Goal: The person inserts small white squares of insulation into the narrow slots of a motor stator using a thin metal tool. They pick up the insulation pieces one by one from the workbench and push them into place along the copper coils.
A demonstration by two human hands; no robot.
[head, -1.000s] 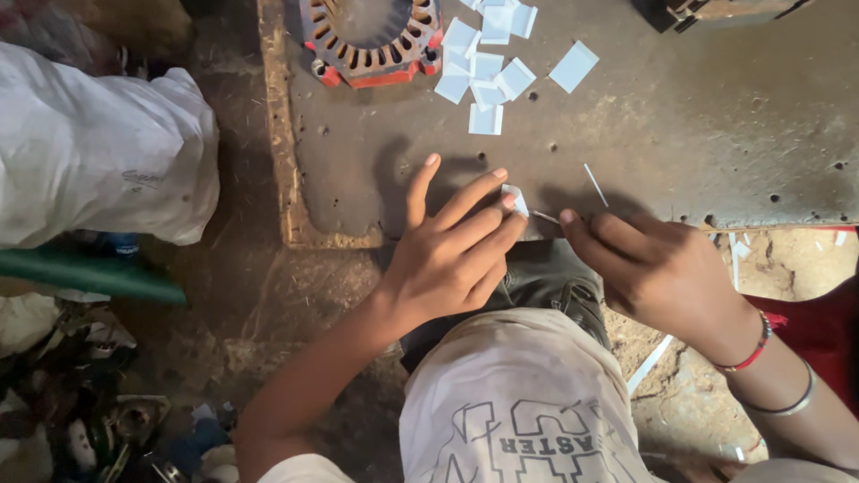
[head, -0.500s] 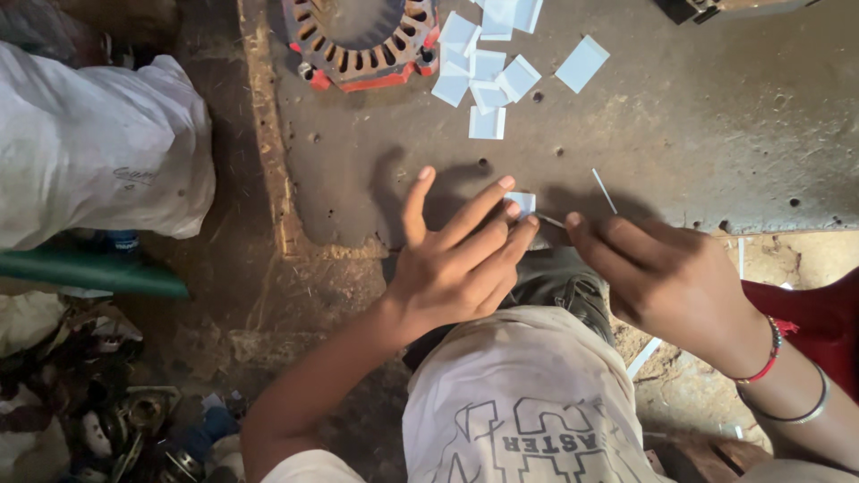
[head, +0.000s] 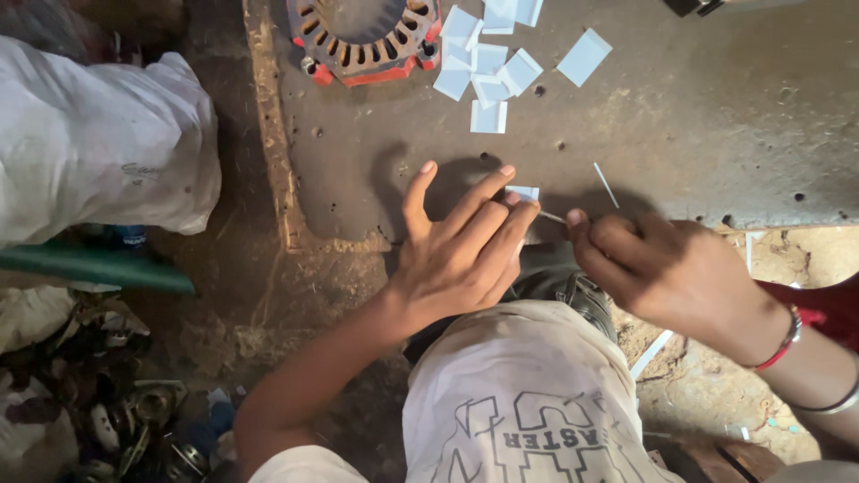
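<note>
1. The left hand (head: 461,255) lies flat with fingers spread on the dark, pitted metal surface (head: 698,125), its fingertips pressing down a small white folded paper slip (head: 523,193).
2. The right hand (head: 667,268) is curled into a loose fist just beside the left, pinching a thin white strip (head: 553,216) between thumb and forefinger; the strip's free end reaches to the left hand's fingertips.
3. The paper slip sits near the front edge of the surface, between the 2 hands, mostly covered by the left fingers.
4. A thin white sliver (head: 606,184) lies loose on the surface just beyond the right hand.
5. Farther back, a scatter of small white rectangular paper pieces (head: 492,76) lies beside a round red-painted motor stator with slotted metal core (head: 364,36).
6. The right wrist wears a red thread band (head: 780,342) and a thin metal bangle (head: 832,402).
7. To the left, a dirty white cloth bundle (head: 98,148) rests above a green pipe (head: 94,266), with dark metal scrap parts (head: 107,411) on the ground below.
8. The person's pale printed shirt (head: 528,402) fills the lower middle.
</note>
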